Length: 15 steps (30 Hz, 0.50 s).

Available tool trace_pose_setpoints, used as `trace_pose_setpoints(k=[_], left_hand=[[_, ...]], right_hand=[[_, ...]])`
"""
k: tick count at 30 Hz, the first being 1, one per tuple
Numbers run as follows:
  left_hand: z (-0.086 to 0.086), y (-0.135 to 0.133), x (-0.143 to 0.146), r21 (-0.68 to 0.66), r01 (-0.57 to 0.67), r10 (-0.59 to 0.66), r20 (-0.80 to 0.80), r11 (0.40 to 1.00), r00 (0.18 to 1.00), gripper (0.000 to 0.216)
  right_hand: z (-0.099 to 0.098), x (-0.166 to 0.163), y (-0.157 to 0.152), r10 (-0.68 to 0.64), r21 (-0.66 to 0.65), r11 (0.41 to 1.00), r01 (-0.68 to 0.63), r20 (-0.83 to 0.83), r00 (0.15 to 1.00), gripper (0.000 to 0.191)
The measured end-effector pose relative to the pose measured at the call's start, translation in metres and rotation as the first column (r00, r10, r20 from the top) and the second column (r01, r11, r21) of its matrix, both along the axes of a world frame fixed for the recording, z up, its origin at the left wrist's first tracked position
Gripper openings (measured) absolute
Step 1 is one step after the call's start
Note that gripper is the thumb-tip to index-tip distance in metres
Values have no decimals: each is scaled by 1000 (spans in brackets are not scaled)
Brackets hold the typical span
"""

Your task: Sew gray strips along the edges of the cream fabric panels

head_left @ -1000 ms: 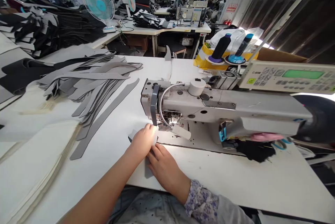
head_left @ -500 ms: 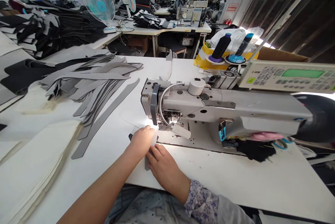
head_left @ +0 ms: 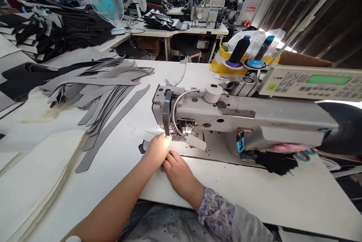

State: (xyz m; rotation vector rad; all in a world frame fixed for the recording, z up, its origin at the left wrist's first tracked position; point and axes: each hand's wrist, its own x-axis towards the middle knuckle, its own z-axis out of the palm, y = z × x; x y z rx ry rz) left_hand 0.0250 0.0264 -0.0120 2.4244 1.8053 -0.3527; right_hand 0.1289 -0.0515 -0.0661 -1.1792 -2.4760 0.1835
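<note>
Although the left hand [head_left: 158,149] and right hand [head_left: 179,176] sit just apart on a pale fabric piece [head_left: 144,133], left of the needle on the one industrial sewing machine [head_left: 215,108], whether they grip it cannot be told. Two thread cones [head_left: 240,50] stand far right, two electric fans [head_left: 106,4] far left; the control panel's [head_left: 308,83] writing is too small to read.

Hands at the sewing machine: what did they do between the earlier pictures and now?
The right hand moved forward over the white table toward the sewing machine, and the left hand shifted slightly that way too. The grey piece that stuck out below them is no longer seen. The grey strips stayed where they were.
</note>
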Motion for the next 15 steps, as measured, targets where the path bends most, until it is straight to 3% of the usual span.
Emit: trace_pose_setpoints(k=[5, 10, 15], left_hand=[[5, 2, 5, -5, -19, 19, 50, 1000, 999, 23], [-2, 4, -23, 175, 164, -189, 136, 971, 973, 24], [-13, 6, -42, 211, 279, -315, 160, 937, 936, 25]], right_hand=[[-5, 1, 8, 18, 31, 999, -17, -28, 999, 16], [-11, 2, 8, -49, 11, 999, 51, -77, 996, 17], [-14, 1, 12, -62, -2, 998, 62, -88, 994, 22]])
